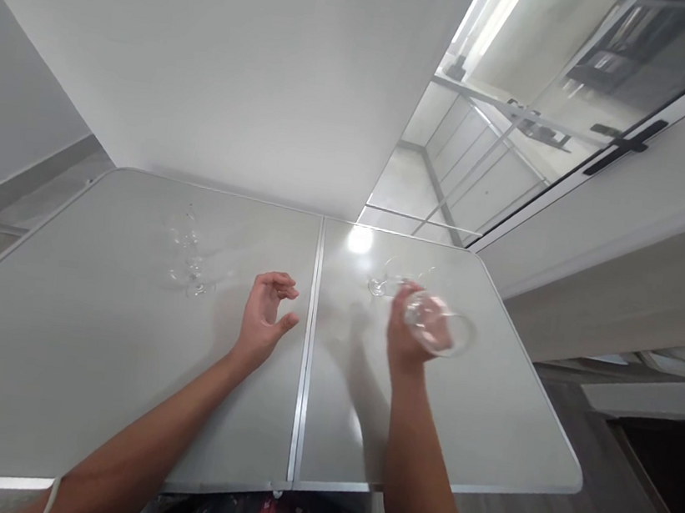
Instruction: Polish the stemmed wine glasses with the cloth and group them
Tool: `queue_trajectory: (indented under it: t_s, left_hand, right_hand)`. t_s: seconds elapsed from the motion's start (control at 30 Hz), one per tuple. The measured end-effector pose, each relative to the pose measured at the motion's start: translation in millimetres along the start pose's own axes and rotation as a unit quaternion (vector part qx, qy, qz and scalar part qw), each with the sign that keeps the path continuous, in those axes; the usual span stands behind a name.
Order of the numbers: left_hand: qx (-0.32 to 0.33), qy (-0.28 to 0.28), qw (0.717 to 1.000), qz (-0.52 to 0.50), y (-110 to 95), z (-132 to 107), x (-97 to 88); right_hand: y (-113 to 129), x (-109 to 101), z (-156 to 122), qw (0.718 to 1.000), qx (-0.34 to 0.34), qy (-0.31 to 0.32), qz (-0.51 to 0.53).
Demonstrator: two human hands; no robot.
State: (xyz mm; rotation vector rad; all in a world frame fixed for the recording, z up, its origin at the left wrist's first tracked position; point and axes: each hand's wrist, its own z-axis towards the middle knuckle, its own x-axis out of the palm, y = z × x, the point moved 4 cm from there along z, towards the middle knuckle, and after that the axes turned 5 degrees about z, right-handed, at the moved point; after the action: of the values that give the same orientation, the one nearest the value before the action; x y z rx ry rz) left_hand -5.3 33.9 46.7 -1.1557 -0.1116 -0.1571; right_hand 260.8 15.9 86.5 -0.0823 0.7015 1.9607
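Note:
My right hand [406, 325] is wrapped round a clear wine glass [457, 334], held above the right half of the table and tilted with its round mouth toward the right. Motion blurs this glass somewhat, and its stem is hidden. Just behind the hand, another clear glass [377, 286] is on the tabletop, partly covered by my fingers. My left hand [265, 305] hovers left of the table's middle seam, fingers curved and thumb apart, with nothing in it. Farther left are some clear stemmed glasses [194, 271], their outlines faint against the pale surface.
The light grey folding table [95, 359] has a metal seam [306, 353] down its middle. A white panel [247, 67] rises along its back edge. To the right are a glass sliding door [456, 162] with a black handle and a shelf [641, 287].

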Motion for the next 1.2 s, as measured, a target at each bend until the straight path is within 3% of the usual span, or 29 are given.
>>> queue_trajectory:
  t_s: [0.1,0.13,0.2,0.3,0.43,0.6,0.83,0.93,1.03,1.13,1.2]
  left_hand:
    - [-0.018,-0.007,1.0,0.023,-6,-1,-0.7]
    - [-0.022,-0.005,0.999,0.027,-8,-1,0.1]
    - [-0.028,0.002,0.999,0.031,-10,-2,2.0]
    - [-0.035,0.016,0.999,0.031,-10,-3,4.6]
    - [-0.043,0.03,0.998,0.027,-6,-4,5.9]
    - [-0.046,0.051,0.996,0.055,1,-4,6.2]
    - [-0.034,0.069,0.99,0.118,14,-4,4.6]
    - [-0.008,0.084,0.987,0.136,23,-5,6.2]
    - [0.002,0.141,0.977,0.158,33,-8,12.4]
    - [-0.021,0.178,0.968,0.176,41,-10,16.1]
    - [-0.036,0.181,0.965,0.186,45,-10,16.5]
  right_hand:
    - [-53,-42,23,0.977,0.064,-0.166,-0.116]
    - [-74,-52,27,0.967,0.094,-0.176,-0.16]
    - [-115,-64,29,0.952,0.161,-0.147,-0.214]
    - [-165,-61,19,0.938,0.25,-0.022,-0.238]
    - [-192,-43,3,0.911,0.315,0.079,-0.254]
    - [-199,-29,-5,0.889,0.367,0.114,-0.25]
    - [-195,-20,-8,0.875,0.386,0.124,-0.264]
    - [-191,-21,-7,0.875,0.388,0.135,-0.257]
    - [-182,-35,-10,0.869,0.406,0.127,-0.253]
    - [-161,-61,-12,0.868,0.406,0.017,-0.284]
    - [-126,-76,-5,0.907,0.288,-0.144,-0.273]
